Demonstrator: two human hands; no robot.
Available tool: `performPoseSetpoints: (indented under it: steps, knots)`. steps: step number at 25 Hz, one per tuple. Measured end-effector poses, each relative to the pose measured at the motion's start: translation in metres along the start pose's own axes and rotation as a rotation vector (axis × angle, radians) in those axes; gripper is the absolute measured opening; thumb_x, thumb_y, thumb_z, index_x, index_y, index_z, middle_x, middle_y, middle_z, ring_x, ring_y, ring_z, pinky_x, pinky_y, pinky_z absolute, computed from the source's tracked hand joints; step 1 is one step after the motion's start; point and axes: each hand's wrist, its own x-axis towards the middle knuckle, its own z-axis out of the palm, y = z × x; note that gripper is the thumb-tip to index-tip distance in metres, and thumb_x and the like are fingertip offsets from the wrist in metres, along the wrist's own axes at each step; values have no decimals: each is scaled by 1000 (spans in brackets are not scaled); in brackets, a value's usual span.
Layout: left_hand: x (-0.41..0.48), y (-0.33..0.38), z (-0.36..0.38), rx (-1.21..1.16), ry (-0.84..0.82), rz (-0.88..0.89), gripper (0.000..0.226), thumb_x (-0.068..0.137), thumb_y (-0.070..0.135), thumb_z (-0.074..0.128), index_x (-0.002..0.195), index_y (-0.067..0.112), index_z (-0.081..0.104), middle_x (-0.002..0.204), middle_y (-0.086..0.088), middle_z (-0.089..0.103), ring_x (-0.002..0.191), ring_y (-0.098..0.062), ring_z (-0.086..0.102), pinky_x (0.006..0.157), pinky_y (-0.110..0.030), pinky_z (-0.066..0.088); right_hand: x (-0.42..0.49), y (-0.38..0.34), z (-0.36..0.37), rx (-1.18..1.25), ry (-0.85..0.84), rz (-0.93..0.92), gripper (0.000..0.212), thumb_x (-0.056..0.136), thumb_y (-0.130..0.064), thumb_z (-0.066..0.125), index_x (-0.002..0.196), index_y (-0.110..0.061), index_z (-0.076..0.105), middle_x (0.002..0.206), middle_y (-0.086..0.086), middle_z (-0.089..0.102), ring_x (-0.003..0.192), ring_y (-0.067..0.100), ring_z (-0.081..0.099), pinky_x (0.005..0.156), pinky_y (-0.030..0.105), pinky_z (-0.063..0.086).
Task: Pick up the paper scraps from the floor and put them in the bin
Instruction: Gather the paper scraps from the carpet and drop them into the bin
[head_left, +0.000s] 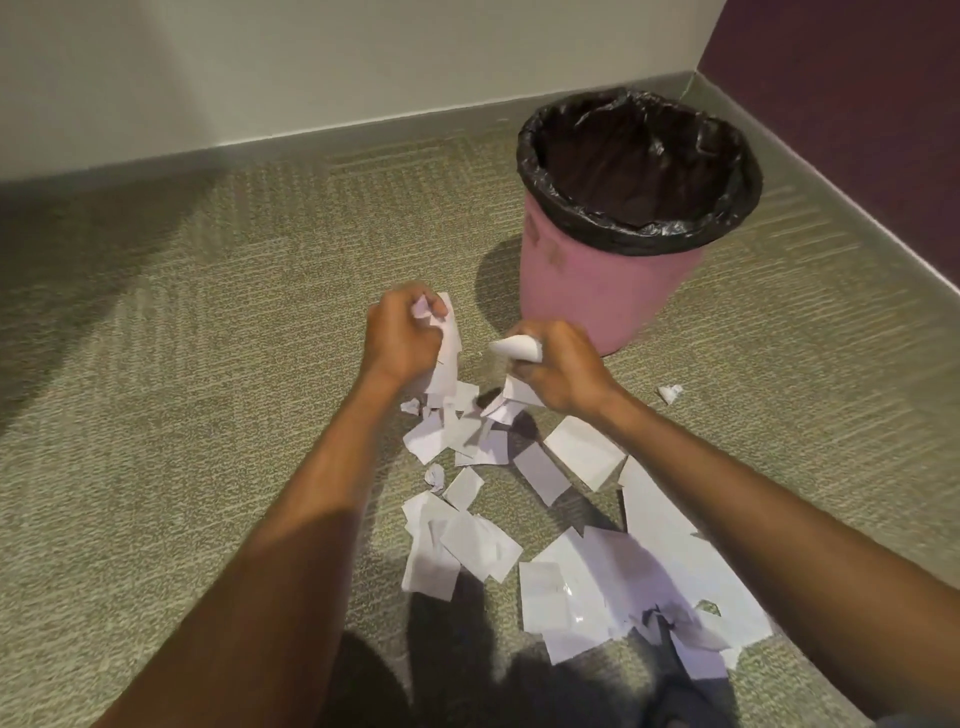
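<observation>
Several white paper scraps (571, 566) lie scattered on the green-grey carpet between my forearms. My left hand (397, 338) is closed around a bunch of white scraps (447, 358) that hang down from the fist. My right hand (563, 364) grips more white scraps (517, 347), one curled into a cone that points left. Both hands hover just above the far end of the pile. The pink bin (597, 291) with a black liner (639, 166) stands upright just beyond my right hand, its mouth open.
A small crumpled scrap (670, 393) lies alone to the right of my right hand. The bin sits in a corner where a pale wall (311, 62) meets a dark purple wall (857, 78). Carpet stretches away to the left.
</observation>
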Motion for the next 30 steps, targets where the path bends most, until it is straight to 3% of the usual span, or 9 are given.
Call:
performPoseSetpoints:
  steps: [3,6,9,11,15,18,22,26,30]
  knots:
    - [7,54,-14,-61,0,111,30,79,-12,60,83,17,65,110,-3,63,100,-24,62,59,-27,52,-8,-22,-43,119,113,5,25,80,-10,78,103,-19,73,97,-4,69,89,14,63,69,23,45]
    - [20,113,-26,7,36,294,26,80,-5,63,87,20,66,108,0,63,76,-2,57,47,-15,43,-16,-41,-87,179,306,-28,23,80,-13,77,99,-24,72,96,-7,68,85,11,62,65,20,46]
    - [31,168,-27,-107,51,436,26,75,-1,64,83,24,65,97,7,61,80,1,53,54,-11,47,-16,-52,-127,222,457,-39,17,79,-16,76,95,-22,72,92,-9,69,84,12,65,65,23,52]
    - [40,191,-13,-208,5,417,28,72,-2,63,81,25,63,93,8,61,82,-5,55,61,-23,50,-10,-53,-151,264,549,-24,17,78,-17,76,94,-22,73,88,-10,69,80,9,66,63,23,54]
    - [62,211,31,-212,-29,332,31,72,-8,64,81,21,61,98,6,59,83,-10,57,61,-27,53,18,-41,-180,286,703,25,18,76,-17,74,93,-14,71,83,-3,68,77,12,67,60,26,54]
    - [78,215,58,-150,-87,313,32,75,-3,71,97,19,62,110,1,56,98,-19,59,65,-22,52,48,-26,-184,223,681,163,32,77,-16,75,108,-13,67,94,0,68,87,18,67,70,33,59]
    - [87,218,72,-10,-303,386,56,76,7,77,128,15,58,119,-1,58,101,-12,54,64,-8,37,72,-9,-187,241,488,347,43,77,-14,80,116,-15,61,100,5,69,86,23,70,77,43,61]
    - [88,209,59,24,-300,413,29,80,8,73,108,13,72,97,3,68,85,-7,61,71,-17,51,79,-1,-187,278,442,384,17,87,1,63,89,-16,63,95,13,70,71,24,70,72,46,62]
    - [84,174,38,-98,29,427,12,81,5,65,84,10,76,81,-1,73,72,-5,65,70,-21,57,76,2,-182,216,572,313,35,88,5,47,71,-22,63,80,10,71,72,20,70,70,41,62]
